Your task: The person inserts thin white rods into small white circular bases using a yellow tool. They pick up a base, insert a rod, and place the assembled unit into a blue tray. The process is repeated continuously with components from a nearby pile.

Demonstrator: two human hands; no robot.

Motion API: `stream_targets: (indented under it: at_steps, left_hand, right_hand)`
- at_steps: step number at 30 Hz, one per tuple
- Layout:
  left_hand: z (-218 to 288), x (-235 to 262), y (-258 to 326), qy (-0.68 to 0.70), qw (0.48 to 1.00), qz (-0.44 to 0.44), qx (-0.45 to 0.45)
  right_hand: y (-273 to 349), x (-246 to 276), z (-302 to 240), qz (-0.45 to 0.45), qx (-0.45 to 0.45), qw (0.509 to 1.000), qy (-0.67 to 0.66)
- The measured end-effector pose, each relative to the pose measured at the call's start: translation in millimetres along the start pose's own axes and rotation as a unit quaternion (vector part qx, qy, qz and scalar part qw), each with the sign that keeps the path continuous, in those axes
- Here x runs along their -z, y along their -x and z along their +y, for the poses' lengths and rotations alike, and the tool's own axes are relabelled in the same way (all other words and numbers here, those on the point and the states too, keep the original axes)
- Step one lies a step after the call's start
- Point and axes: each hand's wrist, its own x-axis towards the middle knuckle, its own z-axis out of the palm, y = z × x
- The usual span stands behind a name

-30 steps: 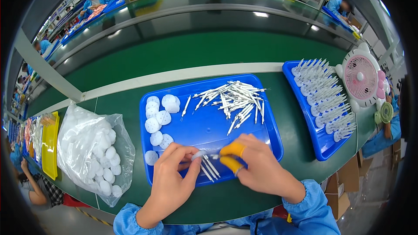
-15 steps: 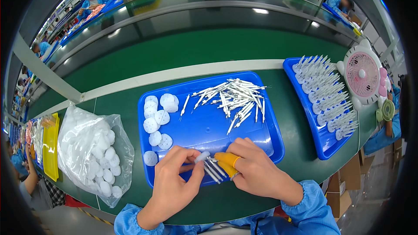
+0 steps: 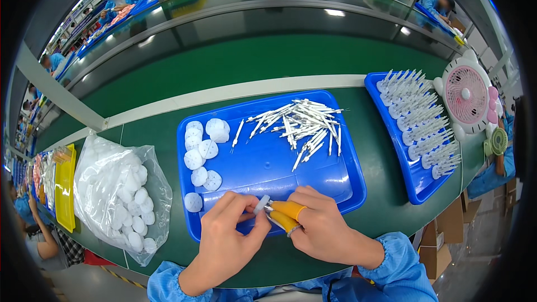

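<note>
My left hand (image 3: 232, 237) pinches a round white plastic disc (image 3: 261, 204) on edge between thumb and fingertips, over the near rim of a blue tray (image 3: 263, 182). My right hand (image 3: 324, 223) wears yellow finger covers on thumb and forefinger. These are closed against the disc's right side on thin white sticks (image 3: 272, 221), which they mostly hide. Inside the tray, a loose pile of thin white sticks (image 3: 305, 128) with fine wire ends lies at the far right. Several white discs (image 3: 208, 149) with small holes line the tray's left side.
To the left, a clear plastic bag (image 3: 106, 184) of white discs stands beside a yellow tray (image 3: 67, 190). A second blue tray (image 3: 414, 190) on the right holds rows of discs with upright sticks. Beyond it is a pink-and-white fan (image 3: 465, 95). Other people sit at far benches.
My right hand's covered fingers have closed in around the sticks at the disc, hiding most of the sticks that showed below it before. The disc has tilted slightly in my left hand.
</note>
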Motion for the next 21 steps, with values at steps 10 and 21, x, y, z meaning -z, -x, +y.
stream_targets:
  at_steps: [10,21]
  left_hand:
    - [0,-2,4,-0.012,1.0,0.004,-0.007]
    - [0,7,1,0.203,0.979,-0.011,0.029]
  right_hand:
    - [-5,-14,2,0.094,-0.011,0.995,-0.02]
    - [3,14,-9,0.09,0.029,0.995,0.009]
